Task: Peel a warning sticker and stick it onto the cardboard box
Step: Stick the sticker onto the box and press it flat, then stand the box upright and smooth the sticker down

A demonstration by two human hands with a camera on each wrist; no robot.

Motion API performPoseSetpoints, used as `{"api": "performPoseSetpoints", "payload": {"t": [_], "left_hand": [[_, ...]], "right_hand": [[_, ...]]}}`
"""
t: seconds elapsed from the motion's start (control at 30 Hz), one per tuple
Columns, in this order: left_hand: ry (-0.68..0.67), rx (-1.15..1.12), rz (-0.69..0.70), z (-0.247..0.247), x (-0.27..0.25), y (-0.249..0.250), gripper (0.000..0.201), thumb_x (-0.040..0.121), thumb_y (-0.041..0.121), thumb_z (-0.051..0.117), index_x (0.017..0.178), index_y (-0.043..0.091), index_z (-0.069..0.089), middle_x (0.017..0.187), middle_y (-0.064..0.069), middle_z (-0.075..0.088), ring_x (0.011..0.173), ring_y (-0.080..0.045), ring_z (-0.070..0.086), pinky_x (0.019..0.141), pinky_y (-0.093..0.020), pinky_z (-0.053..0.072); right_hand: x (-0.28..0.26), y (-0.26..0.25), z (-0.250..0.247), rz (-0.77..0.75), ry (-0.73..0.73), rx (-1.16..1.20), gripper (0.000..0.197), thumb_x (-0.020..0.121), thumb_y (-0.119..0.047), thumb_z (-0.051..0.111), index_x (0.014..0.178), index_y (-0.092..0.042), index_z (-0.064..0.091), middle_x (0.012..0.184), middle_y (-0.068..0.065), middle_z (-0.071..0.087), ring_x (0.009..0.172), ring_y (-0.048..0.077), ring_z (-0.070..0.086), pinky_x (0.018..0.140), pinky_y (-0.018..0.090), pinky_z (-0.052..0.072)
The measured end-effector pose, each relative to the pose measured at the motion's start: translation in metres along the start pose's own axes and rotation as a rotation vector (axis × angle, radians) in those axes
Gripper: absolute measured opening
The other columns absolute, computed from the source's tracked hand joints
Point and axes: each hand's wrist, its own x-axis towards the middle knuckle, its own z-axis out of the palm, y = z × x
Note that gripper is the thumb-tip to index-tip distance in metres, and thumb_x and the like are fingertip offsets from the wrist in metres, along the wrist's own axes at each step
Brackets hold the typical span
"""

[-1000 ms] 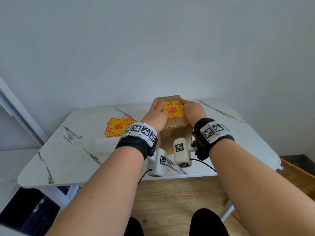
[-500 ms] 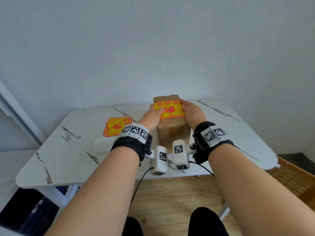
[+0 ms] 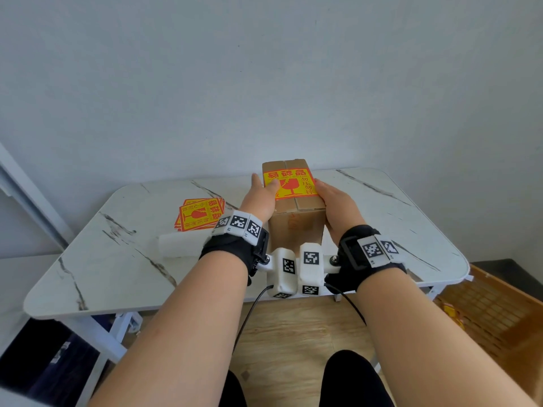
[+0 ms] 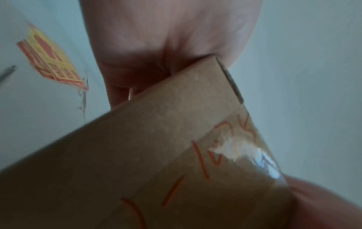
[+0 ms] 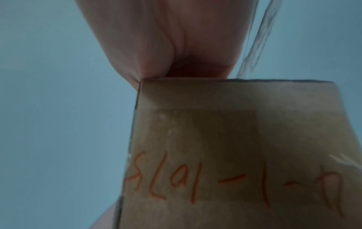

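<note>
A white marble-pattern table stands against a plain grey wall. On it stands the cardboard box, upright, held between both hands. The left hand grips the box's left side, with the thumb pressed on the warning sticker that lies on the box top. The right hand clasps the right side, fingers at the sticker's edge. To the left lies a stack of stickers, and near it a white roll.
</note>
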Motion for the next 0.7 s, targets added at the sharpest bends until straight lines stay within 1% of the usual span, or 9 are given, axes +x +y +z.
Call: {"api": "performPoseSetpoints", "payload": {"t": [0.07, 0.13, 0.2, 0.27, 0.33, 0.43, 0.5, 0.57, 0.7], "left_hand": [[0.018, 0.014, 0.048, -0.001, -0.002, -0.001, 0.065, 0.102, 0.043, 0.028, 0.156, 0.025, -0.004, 0.161, -0.008, 0.024, 0.135, -0.033, 0.044, 0.107, -0.04, 0.037], [-0.012, 0.067, 0.077, -0.003, -0.004, 0.001, 0.061, 0.103, 0.042, 0.023, 0.156, 0.026, -0.002, 0.156, -0.012, 0.034, 0.126, -0.033, 0.053, 0.093, -0.036, 0.044], [-0.052, 0.092, 0.075, -0.007, -0.006, 0.003, 0.058, 0.104, 0.04, 0.018, 0.156, 0.026, -0.003, 0.152, -0.015, 0.039, 0.111, -0.031, 0.059, 0.084, -0.035, 0.046], [-0.077, 0.086, 0.066, -0.009, -0.009, 0.004, 0.057, 0.104, 0.04, 0.016, 0.155, 0.029, -0.004, 0.152, -0.015, 0.038, 0.084, -0.021, 0.059, 0.071, -0.03, 0.045], [-0.078, 0.081, 0.066, -0.01, -0.01, 0.002, 0.056, 0.103, 0.042, 0.015, 0.155, 0.031, -0.005, 0.149, -0.01, 0.041, 0.08, -0.015, 0.052, 0.06, -0.023, 0.036], [-0.054, 0.108, 0.051, -0.009, -0.008, -0.001, 0.059, 0.101, 0.048, 0.016, 0.155, 0.03, 0.001, 0.138, -0.011, 0.049, 0.1, -0.026, 0.061, 0.073, -0.026, 0.046], [-0.046, 0.148, -0.016, -0.01, -0.004, 0.0, 0.068, 0.097, 0.058, 0.018, 0.153, 0.02, 0.02, 0.14, -0.016, 0.051, 0.109, -0.037, 0.063, 0.089, -0.042, 0.055], [-0.059, 0.16, -0.085, -0.012, -0.003, 0.001, 0.079, 0.093, 0.064, 0.017, 0.145, 0.009, 0.037, 0.137, -0.018, 0.053, 0.106, -0.04, 0.065, 0.091, -0.05, 0.055], [-0.102, 0.085, -0.092, -0.013, -0.009, 0.0, 0.077, 0.093, 0.065, 0.019, 0.138, 0.008, 0.047, 0.121, -0.019, 0.063, 0.094, -0.039, 0.07, 0.078, -0.05, 0.061]], "right_hand": [[0.002, -0.001, 0.003, -0.015, 0.033, -0.016, 0.041, 0.087, -0.038, 0.049, 0.12, -0.022, 0.067, 0.117, 0.004, 0.072, 0.11, 0.023, 0.067, 0.104, 0.047, 0.047], [0.004, -0.002, 0.005, -0.025, 0.053, -0.024, 0.042, 0.093, -0.032, 0.048, 0.131, -0.02, 0.059, 0.125, 0.005, 0.067, 0.114, 0.023, 0.064, 0.105, 0.045, 0.047], [0.004, -0.001, 0.005, -0.013, 0.049, -0.002, 0.039, 0.096, -0.029, 0.047, 0.133, -0.021, 0.057, 0.126, 0.006, 0.066, 0.113, 0.023, 0.064, 0.105, 0.044, 0.047], [0.004, 0.0, 0.004, -0.006, 0.048, 0.001, 0.039, 0.095, -0.029, 0.047, 0.132, -0.022, 0.058, 0.124, 0.005, 0.067, 0.113, 0.023, 0.064, 0.104, 0.044, 0.047], [0.003, -0.002, 0.004, -0.009, 0.054, -0.004, 0.037, 0.096, -0.028, 0.047, 0.13, -0.021, 0.06, 0.122, 0.006, 0.068, 0.111, 0.023, 0.065, 0.103, 0.042, 0.048], [0.0, -0.005, 0.002, -0.005, 0.033, -0.068, 0.03, 0.098, -0.03, 0.043, 0.111, -0.02, 0.068, 0.11, 0.006, 0.071, 0.098, 0.021, 0.065, 0.092, 0.035, 0.05], [0.0, -0.008, 0.001, 0.035, 0.024, -0.139, 0.029, 0.098, -0.034, 0.042, 0.091, -0.02, 0.067, 0.095, 0.005, 0.068, 0.085, 0.02, 0.06, 0.084, 0.035, 0.047], [0.002, -0.011, 0.001, 0.064, 0.027, -0.207, 0.033, 0.099, -0.036, 0.041, 0.086, -0.015, 0.063, 0.092, 0.008, 0.065, 0.084, 0.023, 0.057, 0.086, 0.039, 0.049], [0.004, -0.017, 0.001, 0.036, 0.032, -0.267, 0.029, 0.098, -0.031, 0.043, 0.088, -0.011, 0.062, 0.09, 0.012, 0.062, 0.085, 0.024, 0.056, 0.087, 0.041, 0.05]]}}
